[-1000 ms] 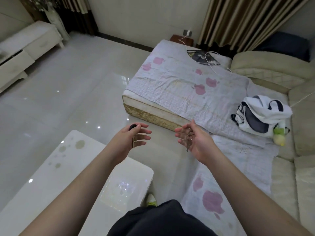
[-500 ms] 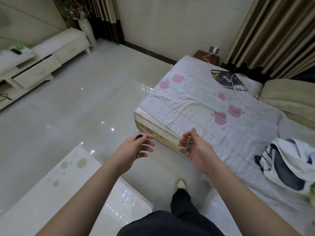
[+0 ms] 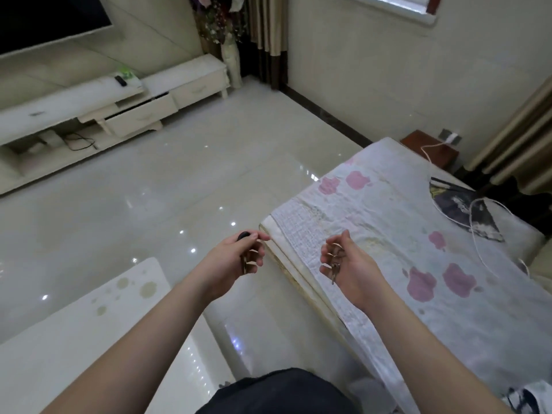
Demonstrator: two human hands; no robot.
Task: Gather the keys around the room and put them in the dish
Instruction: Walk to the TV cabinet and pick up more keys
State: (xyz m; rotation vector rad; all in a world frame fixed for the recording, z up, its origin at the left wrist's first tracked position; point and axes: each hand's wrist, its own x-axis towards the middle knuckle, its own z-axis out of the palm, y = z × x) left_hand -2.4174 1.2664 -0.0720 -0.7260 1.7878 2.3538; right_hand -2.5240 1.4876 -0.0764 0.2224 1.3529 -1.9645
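1. Head view: the left hand (image 3: 231, 258) has its fingers (image 3: 257, 253) clamped on a black-headed key (image 3: 244, 236), above the floor.
2. The right hand (image 3: 348, 264) curls around a key bunch (image 3: 335, 268), over the bed's (image 3: 373, 234) near edge.

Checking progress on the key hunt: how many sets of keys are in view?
2. A black-headed key bunch is in the left hand; a metal ring of keys hangs from the right hand. Fingers may hide more.
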